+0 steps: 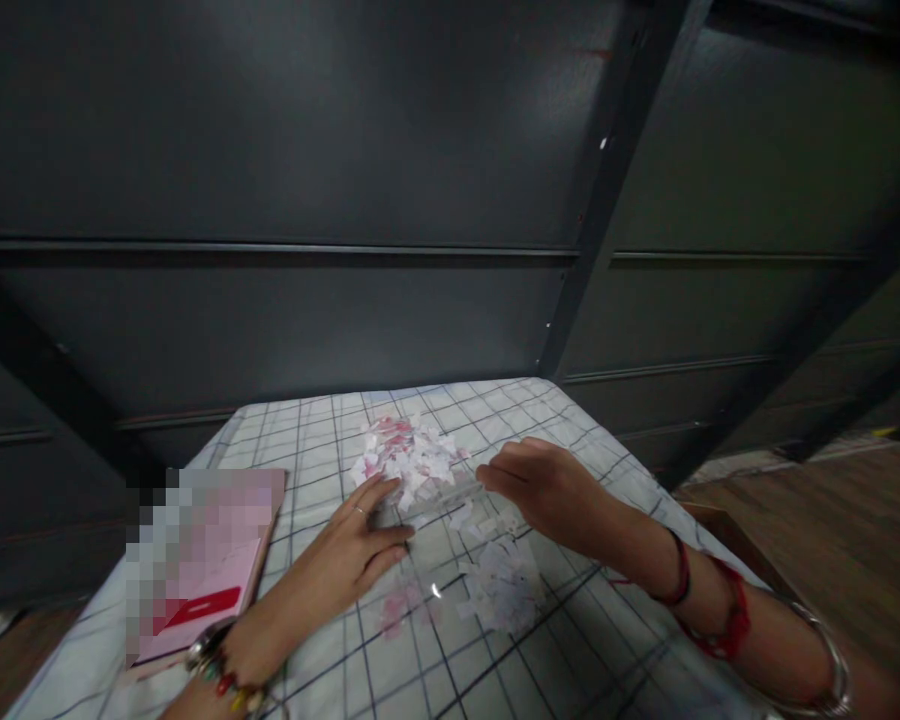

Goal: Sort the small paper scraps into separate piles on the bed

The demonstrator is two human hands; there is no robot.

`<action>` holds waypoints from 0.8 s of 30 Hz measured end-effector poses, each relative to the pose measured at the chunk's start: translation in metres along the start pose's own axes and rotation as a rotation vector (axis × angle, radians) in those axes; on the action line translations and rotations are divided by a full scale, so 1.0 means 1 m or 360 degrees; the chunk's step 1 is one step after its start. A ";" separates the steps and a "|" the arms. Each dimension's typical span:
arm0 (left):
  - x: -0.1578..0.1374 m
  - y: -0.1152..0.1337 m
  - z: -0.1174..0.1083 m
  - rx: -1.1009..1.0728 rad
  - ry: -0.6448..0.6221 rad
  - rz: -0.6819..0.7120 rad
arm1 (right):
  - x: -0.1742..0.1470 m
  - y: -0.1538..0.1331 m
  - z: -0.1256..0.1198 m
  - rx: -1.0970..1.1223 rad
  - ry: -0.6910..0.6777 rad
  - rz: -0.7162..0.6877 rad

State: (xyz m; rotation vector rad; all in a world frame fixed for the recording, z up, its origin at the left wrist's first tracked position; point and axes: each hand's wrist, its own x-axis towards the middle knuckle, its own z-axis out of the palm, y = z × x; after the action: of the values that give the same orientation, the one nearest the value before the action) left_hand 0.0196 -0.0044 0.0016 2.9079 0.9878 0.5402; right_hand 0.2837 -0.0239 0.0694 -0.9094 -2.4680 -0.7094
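Observation:
A heap of torn white and pink paper scraps (409,455) lies on the checked cloth. My left hand (364,535) is open at the heap's near left side, thumb and fingers apart, fingertips by the scraps. A clear plastic bag (436,590) lies flat in front of the heap, with more white scraps (501,585) and faint pink ones (396,608) showing through it. My right hand (544,490) is closed in a pinch at the bag's far right edge, to the right of the heap. The fingers hide part of the edge they grip.
The table (307,590) has a white cloth with dark grid lines. At the left lies a pink book or folder (229,545) with a red patch, partly pixelated. A dark metal wall (345,330) stands behind the table. A brown box edge (727,530) shows at the right, above the wooden floor.

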 end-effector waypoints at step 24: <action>-0.003 -0.004 -0.002 0.0108 0.0048 0.0027 | 0.005 -0.002 -0.003 -0.0023 -0.0143 0.0021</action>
State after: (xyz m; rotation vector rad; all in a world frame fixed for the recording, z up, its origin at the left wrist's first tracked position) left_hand 0.0141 -0.0036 0.0020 2.9786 1.0052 0.5639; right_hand 0.2793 -0.0242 0.0737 -0.9821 -2.5355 -0.6973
